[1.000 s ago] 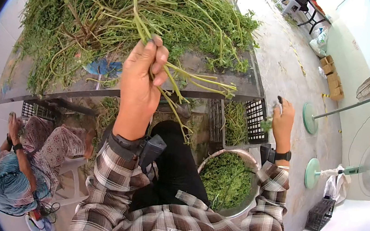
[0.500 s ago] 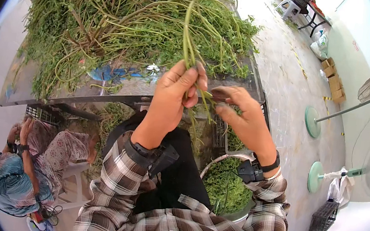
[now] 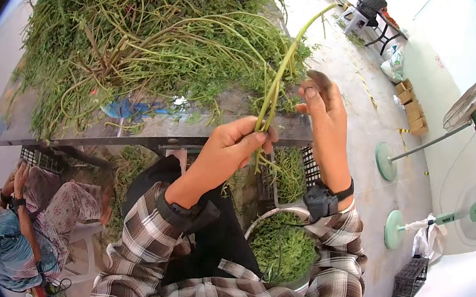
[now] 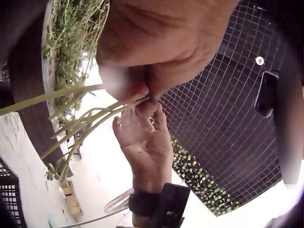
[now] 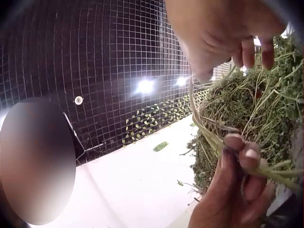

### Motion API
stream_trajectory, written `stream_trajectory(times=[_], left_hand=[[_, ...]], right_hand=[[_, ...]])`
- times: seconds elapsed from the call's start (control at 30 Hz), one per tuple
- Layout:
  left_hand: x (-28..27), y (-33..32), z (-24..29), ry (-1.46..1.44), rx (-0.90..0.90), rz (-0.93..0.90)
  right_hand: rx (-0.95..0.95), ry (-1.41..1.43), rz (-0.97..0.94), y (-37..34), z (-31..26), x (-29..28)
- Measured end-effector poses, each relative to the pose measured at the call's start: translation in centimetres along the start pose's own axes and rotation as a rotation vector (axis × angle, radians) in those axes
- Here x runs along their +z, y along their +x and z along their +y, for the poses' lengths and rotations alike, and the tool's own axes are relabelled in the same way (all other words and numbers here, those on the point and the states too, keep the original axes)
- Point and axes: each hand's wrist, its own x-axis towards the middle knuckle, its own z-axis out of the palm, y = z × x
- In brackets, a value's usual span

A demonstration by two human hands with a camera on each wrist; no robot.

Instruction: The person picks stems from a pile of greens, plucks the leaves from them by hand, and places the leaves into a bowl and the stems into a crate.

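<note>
In the head view my left hand [image 3: 228, 153] pinches a few long green stems [image 3: 276, 87] between thumb and fingers. They rise above the hand toward the upper right, and short forked ends hang below it. My right hand [image 3: 331, 125] is raised just right of the stems, fingers loosely bent, thumb toward them. The left wrist view shows forked stem ends [image 4: 80, 128] beside the left hand [image 4: 156, 42], with the right hand [image 4: 145, 147] behind. In the right wrist view the right hand [image 5: 228, 33] is above the left hand [image 5: 237, 190].
A large heap of leafy greens [image 3: 163, 30] covers the dark table [image 3: 149, 140]. Below are a crate of stems [image 3: 291, 176] and a round tub [image 3: 252, 222] of cut greens. Another person [image 3: 30, 217] sits at left; fans [image 3: 469, 104] stand at right.
My left hand has moved right and down with the stems, whose tops now lean right. My right hand came in from the far right to the stem ends, then rose beside the upper stems.
</note>
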Motion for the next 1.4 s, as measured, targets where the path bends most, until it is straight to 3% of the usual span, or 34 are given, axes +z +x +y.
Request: stream_trajectory(times=[0.17, 0.23, 0.27, 0.33, 0.37, 0.47, 0.53, 0.6, 0.73, 0.8, 0.9, 0.97, 1.0, 1.07, 1.13, 1.2, 1.27, 1.33, 1.4], left_hand=[[0.2, -0.1, -0.1, 0.050, -0.028, -0.137], [0.3, -0.2, 0.0, 0.046, -0.024, -0.161], [0.3, -0.3, 0.1, 0.050, -0.035, -0.165], [0.4, -0.3, 0.1, 0.053, -0.044, -0.172], [0.5, -0.2, -0.2, 0.070, -0.015, -0.169], [0.2, -0.1, -0.2, 0.066, 0.017, -0.168], [-0.1, -0.4, -0.1, 0.044, 0.022, -0.166], [-0.4, -0.4, 0.2, 0.055, -0.010, -0.144], [-0.2, -0.4, 0.7, 0.047, -0.093, -0.110], [0.2, -0.3, 0.4, 0.074, -0.077, -0.096], [0.3, -0.4, 0.1, 0.052, -0.114, -0.114], [-0.2, -0.3, -0.4, 0.099, -0.105, -0.101], [-0.4, -0.2, -0.5, 0.139, -0.094, -0.087], [-0.5, -0.1, -0.4, 0.185, -0.057, -0.071], [-0.6, -0.3, -0.4, 0.222, -0.026, -0.051], [-0.9, -0.3, -0.1, 0.197, -0.079, -0.081], [-1.0, -0.3, 0.2, 0.090, -0.099, -0.054], [-0.8, -0.2, 0.3, -0.019, -0.123, -0.027], [-0.8, 0.2, 0.3, -0.132, -0.077, 0.024]], right_hand=[[-0.119, -0.036, -0.090, 1.5, -0.4, -0.4], [-0.109, -0.305, -0.125, 2.1, -1.2, -1.0], [-0.111, -0.307, -0.124, 2.2, -1.3, -1.2], [0.076, -0.011, -0.142, 2.4, -1.4, -1.4], [0.075, -0.013, -0.141, 2.5, -1.3, -1.6], [0.161, 0.149, -0.063, 3.4, 0.2, -2.7], [0.119, 0.192, 0.250, 5.4, 2.5, -6.2], [0.163, 0.341, 0.187, 5.4, 2.7, -9.4], [0.233, 0.007, -0.091, 0.3, 0.2, -4.3], [0.342, 0.069, -0.337, -1.7, -0.8, -2.5], [0.363, -0.049, -0.422, -2.3, -2.4, -0.5], [0.158, -0.183, -0.444, -2.1, -2.4, -0.5], [0.154, -0.182, -0.444, -1.9, -2.2, -0.7], [-0.263, -0.696, -0.258, -1.2, -0.8, -1.9], [-0.223, -0.666, 0.074, 0.8, 1.2, -4.9], [0.145, -0.284, 0.252, 2.2, 0.9, -8.6], [0.181, -0.016, 0.168, 2.0, 1.0, -10.0], [0.194, -0.130, 0.069, 0.5, 1.8, -8.8], [0.171, 0.048, -0.069, -1.4, 1.9, -6.0]])
